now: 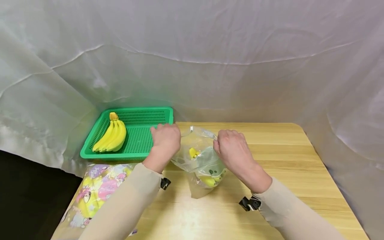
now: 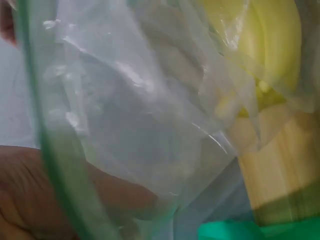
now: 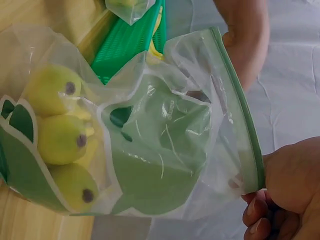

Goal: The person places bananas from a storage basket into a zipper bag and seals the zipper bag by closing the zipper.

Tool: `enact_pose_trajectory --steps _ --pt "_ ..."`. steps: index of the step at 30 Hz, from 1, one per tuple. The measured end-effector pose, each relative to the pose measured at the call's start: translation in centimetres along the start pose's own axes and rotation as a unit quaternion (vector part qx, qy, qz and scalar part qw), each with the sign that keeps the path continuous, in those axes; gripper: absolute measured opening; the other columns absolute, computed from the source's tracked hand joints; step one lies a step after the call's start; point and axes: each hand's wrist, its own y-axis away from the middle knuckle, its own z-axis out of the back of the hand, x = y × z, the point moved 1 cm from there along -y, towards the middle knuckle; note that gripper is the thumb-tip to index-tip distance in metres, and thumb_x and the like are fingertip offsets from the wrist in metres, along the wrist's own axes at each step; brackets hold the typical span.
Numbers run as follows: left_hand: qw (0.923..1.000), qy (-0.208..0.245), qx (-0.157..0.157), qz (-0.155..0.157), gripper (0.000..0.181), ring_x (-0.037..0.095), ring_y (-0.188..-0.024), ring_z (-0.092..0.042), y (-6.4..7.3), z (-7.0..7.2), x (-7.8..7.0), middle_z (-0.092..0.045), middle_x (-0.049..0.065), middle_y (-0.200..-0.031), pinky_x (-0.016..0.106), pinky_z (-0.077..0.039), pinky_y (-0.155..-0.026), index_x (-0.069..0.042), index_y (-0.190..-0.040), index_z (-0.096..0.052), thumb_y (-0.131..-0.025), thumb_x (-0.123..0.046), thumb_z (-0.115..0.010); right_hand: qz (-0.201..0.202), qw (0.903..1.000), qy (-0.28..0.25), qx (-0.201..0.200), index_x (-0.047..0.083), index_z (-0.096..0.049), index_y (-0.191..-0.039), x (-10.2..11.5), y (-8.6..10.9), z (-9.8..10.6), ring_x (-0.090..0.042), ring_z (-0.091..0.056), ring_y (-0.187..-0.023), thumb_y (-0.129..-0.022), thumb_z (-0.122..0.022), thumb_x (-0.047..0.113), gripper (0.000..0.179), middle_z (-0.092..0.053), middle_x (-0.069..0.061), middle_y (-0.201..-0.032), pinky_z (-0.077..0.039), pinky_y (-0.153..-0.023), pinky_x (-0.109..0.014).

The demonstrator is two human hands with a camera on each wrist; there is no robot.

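Note:
A clear zip bag point(image 1: 196, 190) with a green zip edge and green printed shapes is spread between my two hands, its mouth open at the top. My left hand point(image 1: 166, 138) grips the left side of the mouth, its thumb point(image 2: 127, 195) showing through the plastic. At the opposite side, my right hand point(image 1: 232, 146) pinches the rim; in the right wrist view its fingers point(image 3: 257, 210) curl at the end of the zip strip point(image 3: 245, 115). Inside the bag lie yellow bananas point(image 3: 62, 140), dark tips towards the bottom and stem point(image 1: 193, 152) upward. The bag's bottom hangs close over the table.
A green plastic basket point(image 1: 138, 141) stands at the back left with a bunch of bananas point(image 1: 111, 136) at its left end. A patterned plastic package point(image 1: 100, 186) lies in front of it, partly under my left forearm. The wooden table point(image 1: 288, 166) meets pale curtains point(image 1: 210, 90) behind.

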Motion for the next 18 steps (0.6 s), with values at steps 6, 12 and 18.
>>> enact_pose_trajectory --steps 6,12,18 --pt "0.9893 0.036 -0.115 -0.083 0.028 0.032 -0.097 -0.055 1.0 0.3 -0.8 -0.066 0.009 -0.107 0.051 -0.043 -0.087 -0.007 -0.114 -0.065 -0.096 -0.027 -0.072 0.000 1.0000 0.001 -0.003 0.006 -0.052 -0.074 0.3 -0.1 -0.3 -0.028 -0.050 -0.063 -0.095 -0.065 0.010 0.025 -0.050 -0.006 -0.066 -0.041 -0.061 -0.041" --pt "0.9687 0.057 -0.205 -0.127 0.025 0.029 -0.087 -0.052 1.1 0.2 -1.1 -0.065 0.007 -0.098 0.043 -0.038 -0.075 -0.008 -0.104 -0.065 -0.095 -0.030 -0.075 0.000 1.0000 -0.006 -0.002 0.007 -0.050 -0.073 0.4 -0.3 -0.4 -0.028 -0.049 -0.063 -0.094 -0.065 0.010 0.026 -0.050 -0.006 -0.066 -0.041 -0.062 -0.041" --pt "0.9667 0.070 -0.199 -0.144 0.030 0.030 -0.089 -0.053 1.4 0.5 -0.8 -0.064 0.008 -0.099 0.042 -0.040 -0.075 -0.009 -0.105 -0.064 -0.098 -0.037 -0.072 -0.012 0.9997 -0.019 0.002 0.007 -0.051 -0.074 0.3 -0.2 -0.3 -0.029 -0.050 -0.066 -0.095 -0.064 0.011 0.025 -0.050 -0.007 -0.068 -0.045 -0.067 -0.045"
